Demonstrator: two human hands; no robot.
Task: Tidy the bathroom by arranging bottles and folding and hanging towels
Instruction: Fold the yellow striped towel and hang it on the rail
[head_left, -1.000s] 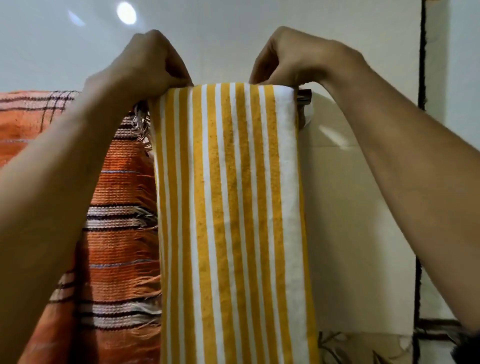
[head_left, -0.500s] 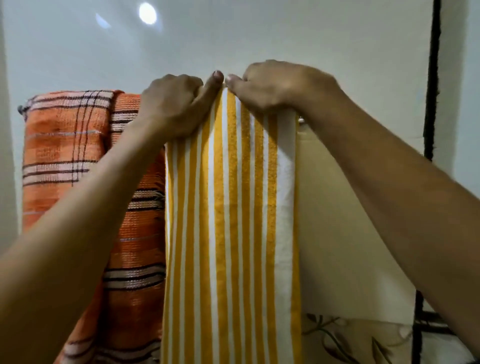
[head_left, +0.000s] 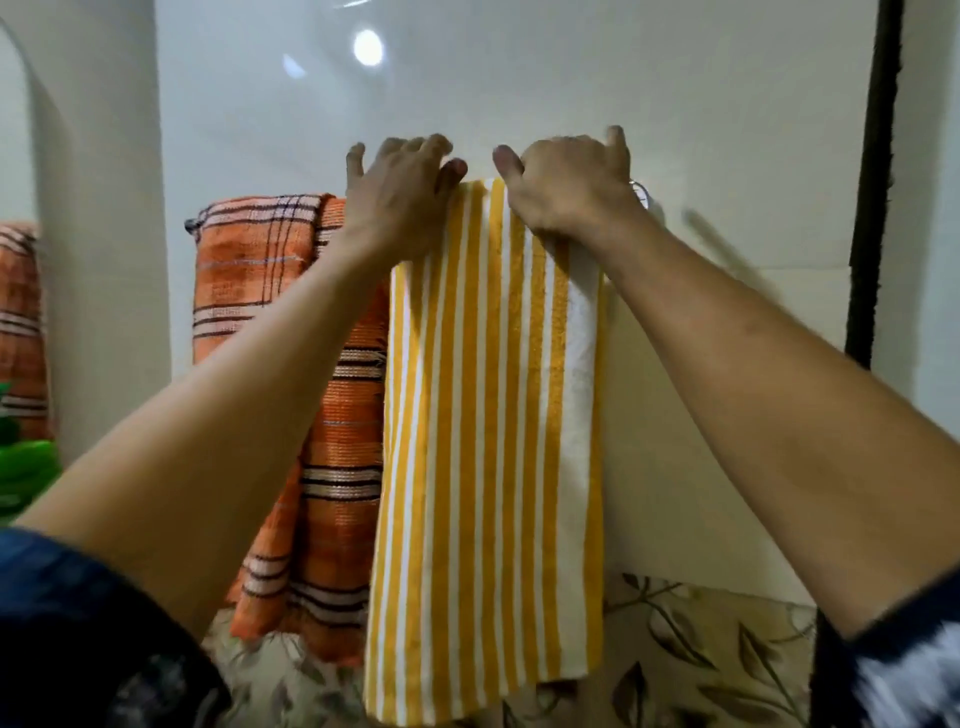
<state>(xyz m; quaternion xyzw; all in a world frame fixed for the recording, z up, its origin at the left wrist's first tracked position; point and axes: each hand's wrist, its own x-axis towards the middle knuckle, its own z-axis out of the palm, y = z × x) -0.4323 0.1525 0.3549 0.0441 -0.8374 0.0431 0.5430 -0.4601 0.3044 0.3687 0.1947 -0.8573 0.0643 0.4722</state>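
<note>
A yellow and white striped towel (head_left: 488, 415) hangs folded over a wall rail, whose metal end (head_left: 642, 190) shows at its right. My left hand (head_left: 400, 197) rests on the towel's top left corner with fingers spread and fairly straight. On the top right part lies my right hand (head_left: 569, 189), thumb pointing left and fingers loosely bent over the fold. Neither hand pinches the cloth. An orange checked towel (head_left: 311, 415) hangs on the same rail just to the left, partly behind my left forearm.
The wall behind is glossy white tile, with floral tiles (head_left: 685, 654) below the towels. A mirror edge at the far left reflects the orange towel (head_left: 18, 322), and something green (head_left: 26, 467) sits beneath it. A dark vertical strip (head_left: 878, 171) runs down the right.
My hands, which met thumb to thumb at the middle of the towel's top, have slid apart toward its corners. The view has drawn back and shows more of both towels.
</note>
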